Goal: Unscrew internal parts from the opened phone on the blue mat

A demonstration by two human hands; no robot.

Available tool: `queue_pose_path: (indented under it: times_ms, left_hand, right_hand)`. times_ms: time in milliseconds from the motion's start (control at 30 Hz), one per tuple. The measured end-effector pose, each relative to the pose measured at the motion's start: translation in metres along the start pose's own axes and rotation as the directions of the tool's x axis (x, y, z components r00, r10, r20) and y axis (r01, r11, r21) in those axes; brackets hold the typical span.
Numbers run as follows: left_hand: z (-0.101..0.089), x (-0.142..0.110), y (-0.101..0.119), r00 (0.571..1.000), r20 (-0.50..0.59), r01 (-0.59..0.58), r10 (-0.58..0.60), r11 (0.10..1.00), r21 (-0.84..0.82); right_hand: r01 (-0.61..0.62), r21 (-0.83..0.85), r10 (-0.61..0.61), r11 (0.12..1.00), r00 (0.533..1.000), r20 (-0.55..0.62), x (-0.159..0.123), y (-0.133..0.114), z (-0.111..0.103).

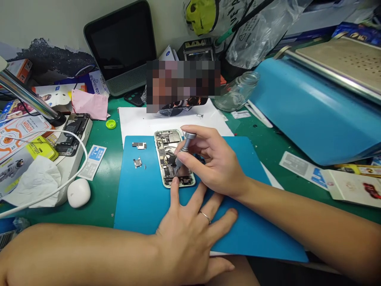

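An opened smartphone [163, 153] lies face up on a blue mat [139, 206], its inner boards and parts bare. My right hand [214, 161] is closed round a small grey precision screwdriver [185, 146], held tilted, with the tip down at the phone's lower inside. Stretched out with fingers spread, my left hand [190, 226] rests palm down over the mat; one fingertip touches the phone's near edge beside the screwdriver tip. Left of the phone lie a small metal plate [139, 145] and a small bracket-like part [137, 162]. My right hand hides the phone's right side.
A second opened phone [73, 133] sits on a white box at the left, near a white cable [85, 147] and a white earbud case [79, 193]. Behind the mat stand a dark-screened display [122, 39] and a glass jar [238, 93]. A blue sheet [303, 107] curves at the right.
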State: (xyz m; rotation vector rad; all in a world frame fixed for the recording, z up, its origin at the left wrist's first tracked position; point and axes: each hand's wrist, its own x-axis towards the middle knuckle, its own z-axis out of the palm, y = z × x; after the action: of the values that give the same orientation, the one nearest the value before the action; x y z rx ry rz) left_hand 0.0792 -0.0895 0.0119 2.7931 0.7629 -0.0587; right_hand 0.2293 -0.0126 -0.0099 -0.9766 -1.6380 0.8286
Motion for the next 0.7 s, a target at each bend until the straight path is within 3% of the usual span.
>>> queue_pose_path:
  times_ms: [700]
  left_hand:
    - [0.0095,-0.005,0.0013,0.995,-0.1,-0.02,0.029,0.995,0.095]
  right_hand:
    - [0.14,-0.081,-0.15,0.987,0.98,-0.128,0.0074,0.005,0.0052]
